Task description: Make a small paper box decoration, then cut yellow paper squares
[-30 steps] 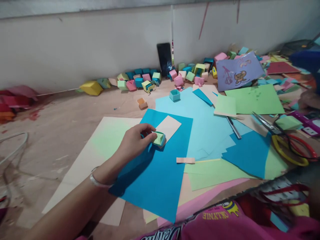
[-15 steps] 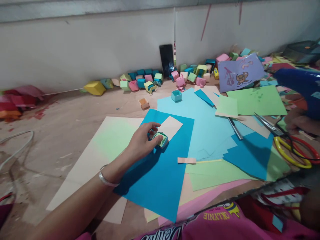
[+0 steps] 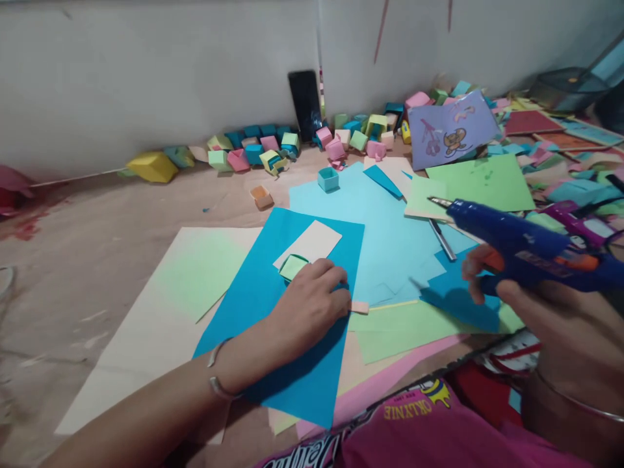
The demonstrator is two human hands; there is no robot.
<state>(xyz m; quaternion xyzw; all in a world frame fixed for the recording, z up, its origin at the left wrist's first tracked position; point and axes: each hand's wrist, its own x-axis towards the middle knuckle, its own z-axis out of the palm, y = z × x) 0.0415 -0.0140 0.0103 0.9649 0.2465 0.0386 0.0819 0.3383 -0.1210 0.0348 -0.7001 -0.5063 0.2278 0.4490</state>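
Note:
My left hand (image 3: 314, 302) rests palm down over the blue sheet (image 3: 292, 364), its fingers curled together on the left end of a narrow peach paper strip (image 3: 360, 307); the fingertips are partly hidden. Just beyond the knuckles sits a small paper box (image 3: 294, 266) with a light green inside, touching a cream paper rectangle (image 3: 314, 242). My right hand (image 3: 526, 312) grips a blue hot glue gun (image 3: 526, 237) by its handle, raised above the papers with the nozzle pointing left.
Several small folded paper boxes (image 3: 253, 153) line the wall beside an upright black phone (image 3: 305, 104). An orange open box (image 3: 262, 197) and a teal open box (image 3: 328, 179) stand nearer. A metal cutter (image 3: 442, 240) lies on light blue sheets (image 3: 404, 260). Paper scraps (image 3: 580, 188) crowd the right.
My left hand has let go of the small box, leaving it on the blue sheet, and moved right to the strip. My right hand has brought the glue gun inward from the right edge.

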